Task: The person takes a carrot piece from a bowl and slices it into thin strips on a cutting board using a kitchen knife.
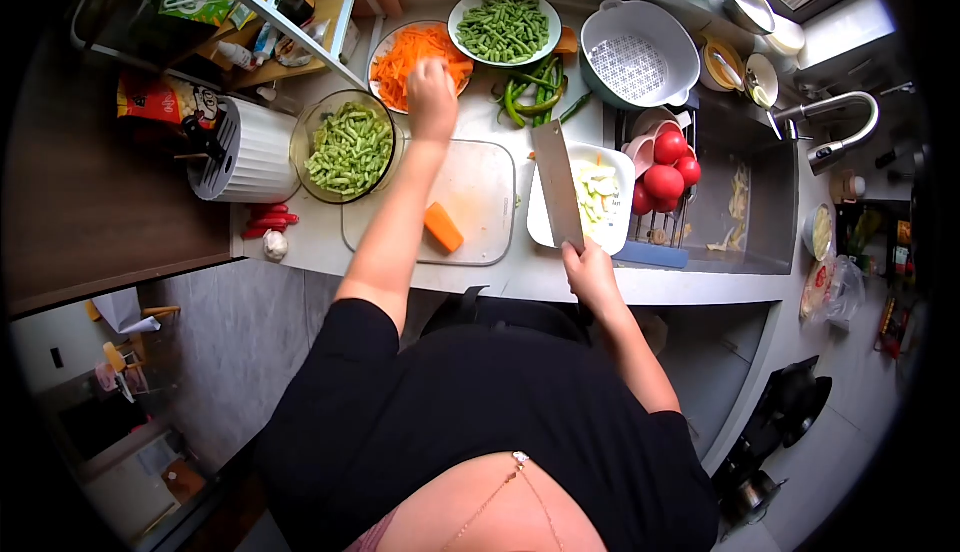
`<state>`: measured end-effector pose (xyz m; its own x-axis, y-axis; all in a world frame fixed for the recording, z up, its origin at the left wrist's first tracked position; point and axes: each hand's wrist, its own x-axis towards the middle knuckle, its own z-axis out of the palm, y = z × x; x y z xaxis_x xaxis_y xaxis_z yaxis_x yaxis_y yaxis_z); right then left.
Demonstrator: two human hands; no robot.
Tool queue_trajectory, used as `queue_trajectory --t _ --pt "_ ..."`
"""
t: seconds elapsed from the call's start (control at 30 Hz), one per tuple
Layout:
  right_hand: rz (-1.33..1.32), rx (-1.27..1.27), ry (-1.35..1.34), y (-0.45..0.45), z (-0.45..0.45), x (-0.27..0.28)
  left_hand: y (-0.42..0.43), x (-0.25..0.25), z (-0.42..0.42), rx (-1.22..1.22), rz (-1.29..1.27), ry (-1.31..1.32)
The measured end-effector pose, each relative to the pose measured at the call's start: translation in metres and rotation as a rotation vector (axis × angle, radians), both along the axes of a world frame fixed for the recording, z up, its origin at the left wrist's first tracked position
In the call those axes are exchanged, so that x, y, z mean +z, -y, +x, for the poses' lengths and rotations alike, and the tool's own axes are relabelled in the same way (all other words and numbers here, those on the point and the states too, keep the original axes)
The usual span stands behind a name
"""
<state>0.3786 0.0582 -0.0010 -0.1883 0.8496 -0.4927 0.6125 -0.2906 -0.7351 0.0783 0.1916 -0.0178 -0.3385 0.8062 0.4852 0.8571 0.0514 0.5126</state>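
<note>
My right hand (590, 274) is closed around the handle of a cleaver (560, 182), whose broad blade points away from me over a white dish (612, 167) of pale green and yellowish cut pieces. My left hand (432, 97) reaches over a plate of shredded carrot (400, 57), fingers curled in close to the shreds. What its fingertips hold, if anything, is hidden. Below that arm lies a cutting board (485, 182) with an orange block of carrot (443, 227) on it. Left of the board stands a glass bowl of chopped green beans (350, 150).
Behind are a plate of cut beans (505, 27), green chili peppers (535, 92) and a grey colander (640, 52). Tomatoes (665, 177) sit beside the sink (765, 207) at right. A white knife block (250, 152), red peppers (270, 220) and garlic (274, 244) stand left.
</note>
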Motion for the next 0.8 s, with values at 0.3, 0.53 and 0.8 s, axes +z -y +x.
queue_trajectory --t 0.3,0.53,0.8 --pt "0.027 0.016 -0.02 0.001 -0.001 -0.008 0.059 0.025 -0.028 -0.131 -0.06 -0.112" --pt "-0.007 0.046 0.01 -0.002 -0.013 0.001 0.192 -0.054 -0.005 -0.014 -0.567 0.475" --pt "0.017 0.141 0.004 0.007 -0.03 -0.005 0.201 -0.064 0.015 -0.056 -0.56 0.447"
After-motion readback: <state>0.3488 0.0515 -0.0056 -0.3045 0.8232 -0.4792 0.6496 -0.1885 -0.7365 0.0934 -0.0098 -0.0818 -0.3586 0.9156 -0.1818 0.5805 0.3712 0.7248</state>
